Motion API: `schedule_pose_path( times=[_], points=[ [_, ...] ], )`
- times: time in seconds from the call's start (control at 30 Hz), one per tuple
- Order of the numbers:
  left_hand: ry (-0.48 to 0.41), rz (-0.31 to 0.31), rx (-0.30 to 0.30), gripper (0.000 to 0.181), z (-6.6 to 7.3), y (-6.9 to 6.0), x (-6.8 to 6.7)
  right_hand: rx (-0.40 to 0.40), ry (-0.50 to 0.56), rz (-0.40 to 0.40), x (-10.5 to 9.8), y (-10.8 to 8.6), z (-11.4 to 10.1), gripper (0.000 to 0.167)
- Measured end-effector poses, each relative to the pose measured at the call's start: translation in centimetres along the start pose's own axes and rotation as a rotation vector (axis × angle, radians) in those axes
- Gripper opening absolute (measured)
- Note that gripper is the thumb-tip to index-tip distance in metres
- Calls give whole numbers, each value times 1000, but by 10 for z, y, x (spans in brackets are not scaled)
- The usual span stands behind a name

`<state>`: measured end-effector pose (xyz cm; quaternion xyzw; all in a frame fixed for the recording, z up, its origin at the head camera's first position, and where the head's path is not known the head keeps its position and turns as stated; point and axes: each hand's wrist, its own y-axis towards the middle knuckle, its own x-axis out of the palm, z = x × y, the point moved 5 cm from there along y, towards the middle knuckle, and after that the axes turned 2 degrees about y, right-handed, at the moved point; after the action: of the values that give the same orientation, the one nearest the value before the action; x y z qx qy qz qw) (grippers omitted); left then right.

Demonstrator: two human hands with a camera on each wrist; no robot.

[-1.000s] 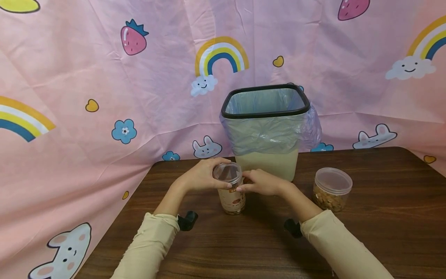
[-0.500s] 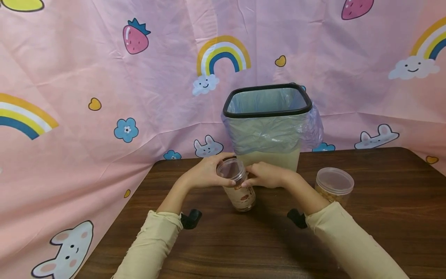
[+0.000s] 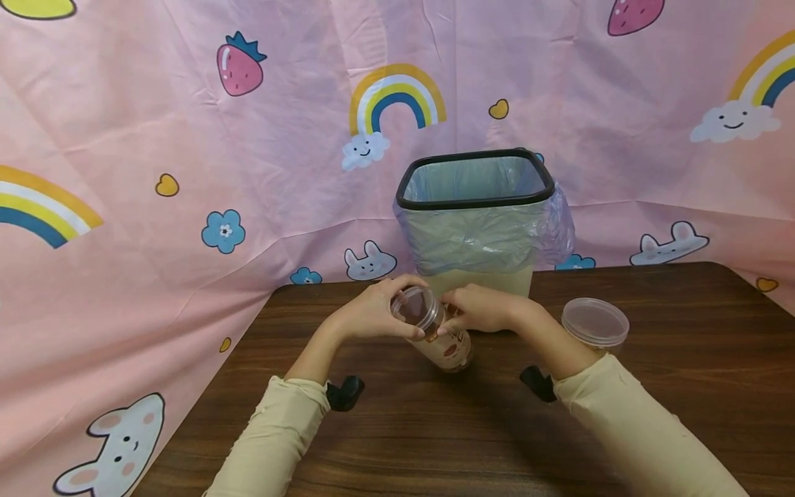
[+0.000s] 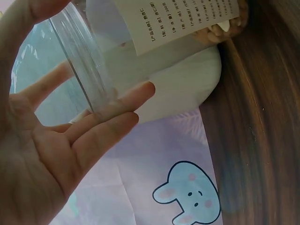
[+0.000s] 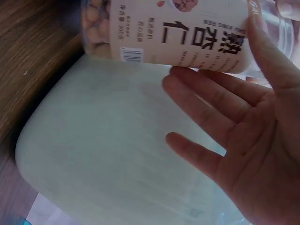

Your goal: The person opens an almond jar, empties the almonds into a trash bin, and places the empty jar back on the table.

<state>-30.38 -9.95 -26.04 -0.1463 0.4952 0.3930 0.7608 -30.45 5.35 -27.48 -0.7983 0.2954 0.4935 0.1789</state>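
A clear plastic jar (image 3: 448, 351) with a beige paper label leans in front of the bin, its base toward the right. Brown nuts lie at its base end, seen in the right wrist view through the jar wall (image 5: 97, 28). My left hand (image 3: 373, 314) grips the clear top end from the left, thumb and fingers on opposite sides. From the right, my right hand (image 3: 481, 308) holds the jar just below that end, its thumb against the label (image 5: 187, 35). Whether the base touches the table cannot be made out.
A bin (image 3: 478, 241) with a black rim and bluish plastic liner stands right behind the hands. To the right is a wide clear tub (image 3: 595, 321), partly hidden by my right forearm. Dark wooden table (image 3: 404, 442) lies underneath; a printed pink cloth (image 3: 279, 138) hangs behind.
The jar has gone from nearly upright to tilted, its base swinging right. Both hands shifted slightly right with it. My right forearm now covers more of the tub.
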Motion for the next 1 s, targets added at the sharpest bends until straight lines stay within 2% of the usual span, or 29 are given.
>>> schedule_pose_path(
  times=[0.07, 0.17, 0.3, 0.53, 0.63, 0.83, 0.93, 1.0],
  points=[
    [-13, 9, 12, 66, 1, -1, 0, 13, -8, 22, -1, -2, 1, 45],
    [-77, 7, 16, 68, 0, -1, 2, 22, 15, 49, -3, -6, 4, 57],
    [-230, -7, -15, 69, -1, -3, 5, 12, 50, 64, -3, -13, 9, 66],
    [-467, -24, -32, 65, 30, -12, -5, -21, 59, 92, -7, -23, 13, 78],
    [-544, -26, -24, 64, 31, -11, -2, -36, 60, 108, -8, -25, 13, 79],
    [-602, -36, -25, 64, 28, -10, 3, -77, 44, 131, -13, -28, 12, 75],
    [-586, -48, -12, 65, 19, -7, 9, -69, 31, 120, -15, -29, 10, 74],
    [-537, -50, -3, 67, 13, -5, 12, -50, 14, 107, -17, -30, 10, 73]
  ],
)
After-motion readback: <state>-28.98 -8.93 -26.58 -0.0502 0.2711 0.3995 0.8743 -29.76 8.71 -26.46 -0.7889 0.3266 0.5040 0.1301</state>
